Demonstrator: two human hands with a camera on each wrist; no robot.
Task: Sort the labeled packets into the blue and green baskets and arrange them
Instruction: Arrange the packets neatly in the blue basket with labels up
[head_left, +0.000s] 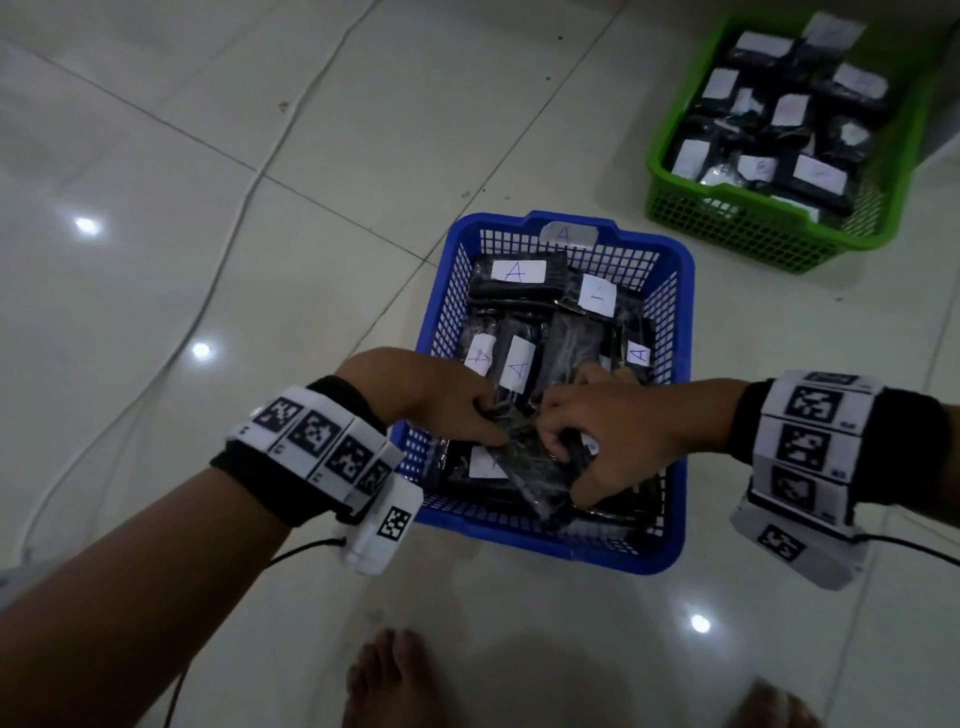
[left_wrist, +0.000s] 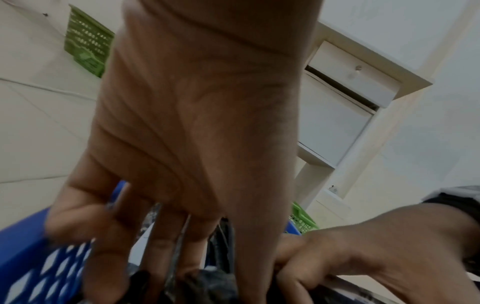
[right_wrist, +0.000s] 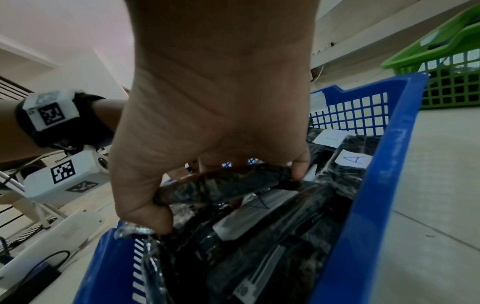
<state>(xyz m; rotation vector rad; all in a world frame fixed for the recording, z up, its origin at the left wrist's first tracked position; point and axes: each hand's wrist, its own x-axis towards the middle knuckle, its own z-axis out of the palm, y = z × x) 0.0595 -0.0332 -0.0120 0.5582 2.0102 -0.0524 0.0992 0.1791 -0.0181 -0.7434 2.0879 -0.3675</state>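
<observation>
Black packet (right_wrist: 223, 188) in the blue basket (head_left: 675, 415): right hand (head_left: 618, 436) grip clamps it; left hand (head_left: 447, 400) fingers straight, touching packets.

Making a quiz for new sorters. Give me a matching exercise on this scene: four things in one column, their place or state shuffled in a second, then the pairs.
Column 1:
1. blue basket
2. green basket
3. right hand
4. white cable

Column 2:
a. grips a black packet
b. far right, beside the wall
c. lies across the floor tiles
d. under both hands, tagged A

Pairs: 1-d, 2-b, 3-a, 4-c
</observation>
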